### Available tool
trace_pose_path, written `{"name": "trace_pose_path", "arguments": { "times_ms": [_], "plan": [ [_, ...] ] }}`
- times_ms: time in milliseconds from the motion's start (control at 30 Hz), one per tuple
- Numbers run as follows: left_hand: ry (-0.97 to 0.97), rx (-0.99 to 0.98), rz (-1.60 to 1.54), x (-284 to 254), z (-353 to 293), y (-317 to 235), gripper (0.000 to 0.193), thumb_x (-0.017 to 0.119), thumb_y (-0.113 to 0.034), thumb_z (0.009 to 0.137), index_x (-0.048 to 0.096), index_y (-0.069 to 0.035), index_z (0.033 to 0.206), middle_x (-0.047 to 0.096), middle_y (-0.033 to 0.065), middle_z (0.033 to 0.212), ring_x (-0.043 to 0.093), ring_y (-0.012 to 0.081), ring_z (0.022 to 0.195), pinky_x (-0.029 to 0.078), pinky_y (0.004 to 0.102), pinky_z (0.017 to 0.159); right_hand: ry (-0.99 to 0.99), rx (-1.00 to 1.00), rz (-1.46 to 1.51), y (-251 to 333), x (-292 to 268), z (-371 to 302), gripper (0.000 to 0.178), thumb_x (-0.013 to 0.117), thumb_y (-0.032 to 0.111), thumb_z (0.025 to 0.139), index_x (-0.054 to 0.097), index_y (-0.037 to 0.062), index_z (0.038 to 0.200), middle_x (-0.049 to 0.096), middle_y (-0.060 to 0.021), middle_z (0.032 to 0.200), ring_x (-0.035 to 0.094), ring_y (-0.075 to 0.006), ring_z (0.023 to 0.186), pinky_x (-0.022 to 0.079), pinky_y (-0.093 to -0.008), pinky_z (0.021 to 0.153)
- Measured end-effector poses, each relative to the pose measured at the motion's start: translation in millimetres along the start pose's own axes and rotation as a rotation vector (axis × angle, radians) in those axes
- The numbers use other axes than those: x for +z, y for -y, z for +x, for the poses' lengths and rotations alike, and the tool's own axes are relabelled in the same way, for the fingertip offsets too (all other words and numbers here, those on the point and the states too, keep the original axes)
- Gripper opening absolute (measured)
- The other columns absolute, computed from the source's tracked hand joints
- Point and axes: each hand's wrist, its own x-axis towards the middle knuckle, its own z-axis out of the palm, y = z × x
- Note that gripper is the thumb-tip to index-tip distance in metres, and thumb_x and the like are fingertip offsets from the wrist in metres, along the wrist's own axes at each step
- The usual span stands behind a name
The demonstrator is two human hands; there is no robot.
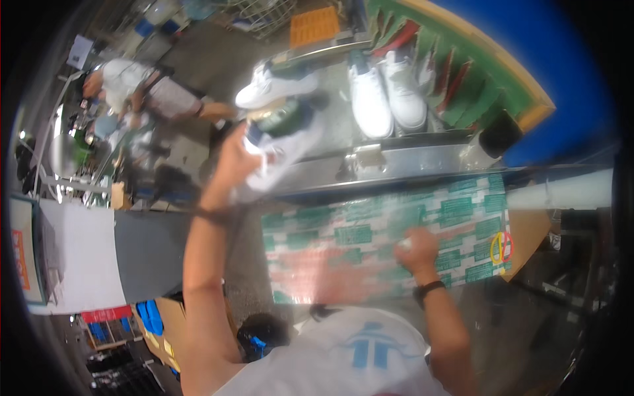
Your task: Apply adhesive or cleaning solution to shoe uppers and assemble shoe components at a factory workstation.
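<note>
We recorded the left hand point(232, 162) raised and extended over the near edge of a grey metal conveyor bench point(422, 162), its fingers closed around a white low-top sneaker with a dark opening point(281, 135); motion blur obscured the exact finger placement. A second white sneaker point(274, 87) lay just beyond the gripped one, and a pair of white sneakers point(387, 96) stood side by side farther right on the bench. The right hand point(416, 247) rested on a flat cardboard sheet printed with green and red rectangles point(370, 231), which lay below the bench; we could not tell whether its fingers were curled on something small or simply pressed flat. A dark band point(429, 288) circled the right wrist. At upper left, another person in a light shirt point(142, 89) worked at a separate station.
</note>
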Motion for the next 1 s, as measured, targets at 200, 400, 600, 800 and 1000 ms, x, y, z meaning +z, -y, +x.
{"name": "trace_pose_path", "arguments": {
  "times_ms": [200,400,600,800,1000],
  "plan": [
    [0.055,0.059,0.514,-56,155,123,0.079,0.087,-0.005,0.088,0.053,0.001,0.159,0.075,0.0197,0.137,0.072,0.0316,0.127,0.057,0.0419,0.107,-0.007,-0.023,0.029,12,2,9,0.038,0.092,0.039,0.072,0.074,0.0151,0.095,0.064,-0.0079,0.089,0.069,-0.0333,0.082,0.056,-0.0473,0.073],
    [-0.513,0.301,0.865,87,153,78,0.078,0.064,0.01,0.082,0.055,0.0,0.159,0.055,0.0281,0.164,0.041,0.0481,0.16,0.035,0.0572,0.131,0.005,0.012,-0.03,-3,-4,-1,0.039,0.092,0.041,0.072,0.074,0.0161,0.096,0.064,-0.0073,0.092,0.069,-0.033,0.082,0.056,-0.0471,0.073],
    [-0.245,0.317,-0.103,39,174,90,0.055,0.048,0.015,0.08,0.08,0.002,0.122,0.076,0.016,0.139,0.064,0.0339,0.143,0.045,0.0437,0.127,-0.013,-0.017,0.024,5,0,5,0.041,0.094,0.041,0.07,0.075,0.0161,0.096,0.063,-0.0074,0.091,0.068,-0.0324,0.081,0.055,-0.0463,0.074],
    [-0.143,0.034,-0.765,-1,149,106,0.056,0.062,-0.005,0.105,0.058,0.008,0.159,0.066,0.0197,0.158,0.058,0.0218,0.149,0.052,0.034,0.114,-0.007,0.0,0.01,2,-8,3,0.04,0.094,0.041,0.069,0.075,0.0162,0.095,0.063,-0.0077,0.09,0.068,-0.0324,0.081,0.055,-0.0462,0.073],
    [-0.172,0.308,0.334,31,91,126,0.138,0.106,-0.022,0.071,0.023,-0.003,0.179,0.047,0.0228,0.173,0.048,0.0339,0.159,0.041,0.0488,0.127,-0.018,-0.03,0.031,5,-5,11,0.04,0.094,0.041,0.07,0.075,0.0162,0.095,0.063,-0.0078,0.09,0.068,-0.0323,0.081,0.055,-0.0461,0.073]
  ]
}}
